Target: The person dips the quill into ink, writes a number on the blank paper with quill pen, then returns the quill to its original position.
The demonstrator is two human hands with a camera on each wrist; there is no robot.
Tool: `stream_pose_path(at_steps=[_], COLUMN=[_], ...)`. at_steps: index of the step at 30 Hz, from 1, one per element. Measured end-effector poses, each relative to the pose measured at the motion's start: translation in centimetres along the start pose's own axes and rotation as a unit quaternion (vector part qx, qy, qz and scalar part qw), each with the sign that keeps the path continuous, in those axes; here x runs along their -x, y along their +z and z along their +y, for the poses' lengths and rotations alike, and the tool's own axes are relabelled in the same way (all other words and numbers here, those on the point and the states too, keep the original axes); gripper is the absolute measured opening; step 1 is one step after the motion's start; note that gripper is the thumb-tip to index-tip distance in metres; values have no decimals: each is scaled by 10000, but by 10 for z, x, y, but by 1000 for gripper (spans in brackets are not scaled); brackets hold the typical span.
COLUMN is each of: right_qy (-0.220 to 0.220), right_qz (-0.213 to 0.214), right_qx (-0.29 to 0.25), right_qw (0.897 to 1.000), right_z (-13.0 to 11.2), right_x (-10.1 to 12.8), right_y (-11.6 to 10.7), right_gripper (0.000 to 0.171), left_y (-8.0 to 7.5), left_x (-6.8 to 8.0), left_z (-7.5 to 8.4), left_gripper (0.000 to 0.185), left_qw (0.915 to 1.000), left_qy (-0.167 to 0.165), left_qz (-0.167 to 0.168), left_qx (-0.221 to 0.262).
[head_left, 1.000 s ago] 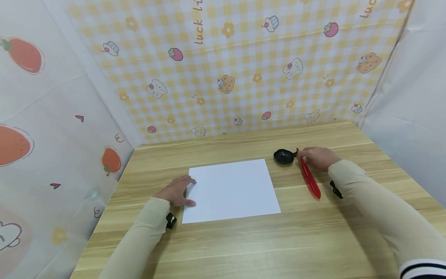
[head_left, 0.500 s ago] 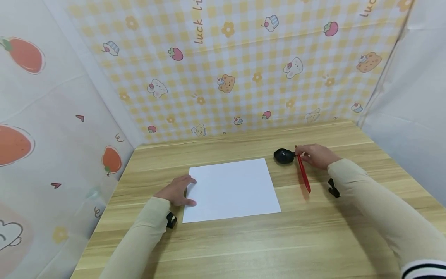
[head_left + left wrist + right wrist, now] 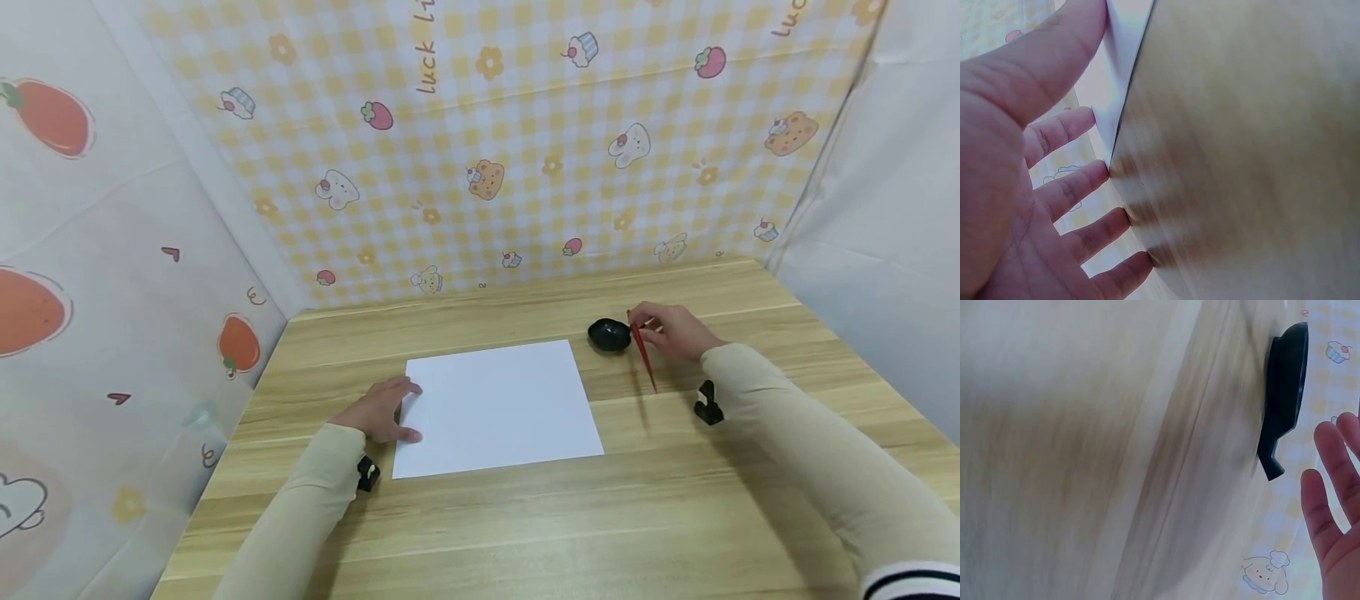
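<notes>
While the left hand [image 3: 378,412] lies flat, fingers apart, on the paper [image 3: 498,408] edge, the right hand [image 3: 675,331] pinches a red pen [image 3: 642,357] beside a black dish [image 3: 609,335].

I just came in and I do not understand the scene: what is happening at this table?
A person sits at a wooden table. The left hand rests flat on the left edge of a white sheet of paper. The right hand pinches the top of a thin red stick in its fingers and holds it raised at a slant, beside a small black dish.
</notes>
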State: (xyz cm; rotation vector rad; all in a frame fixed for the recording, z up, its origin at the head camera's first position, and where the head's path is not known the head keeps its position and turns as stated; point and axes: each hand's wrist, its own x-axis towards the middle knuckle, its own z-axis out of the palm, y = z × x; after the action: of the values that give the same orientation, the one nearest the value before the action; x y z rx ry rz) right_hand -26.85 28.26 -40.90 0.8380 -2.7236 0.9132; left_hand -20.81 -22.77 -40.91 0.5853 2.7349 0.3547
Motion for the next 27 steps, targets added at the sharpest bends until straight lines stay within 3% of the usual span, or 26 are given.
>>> stream_pose_path(at_steps=[9, 15, 23, 27], right_qy=[402, 313, 124, 103], right_qz=[332, 388, 434, 373], right_qx=[-710, -1541, -2812, -3587], right_qw=[9961, 9868, 9586, 9326], right_z=[-11, -13, -15, -29], right_x=[-2, -1, -1, 0], right_y=[2, -1, -2, -6], right_gripper=[20, 28, 20, 15], left_y=[1, 0, -3, -2], left_x=[2, 1, 3, 3], left_z=[-2, 0, 4, 3], left_gripper=[74, 74, 74, 74], left_qw=[9998, 9997, 9998, 9998], left_qy=[-102, -166, -137, -150], left_qz=[13, -3, -23, -19], left_qx=[153, 178, 157, 136])
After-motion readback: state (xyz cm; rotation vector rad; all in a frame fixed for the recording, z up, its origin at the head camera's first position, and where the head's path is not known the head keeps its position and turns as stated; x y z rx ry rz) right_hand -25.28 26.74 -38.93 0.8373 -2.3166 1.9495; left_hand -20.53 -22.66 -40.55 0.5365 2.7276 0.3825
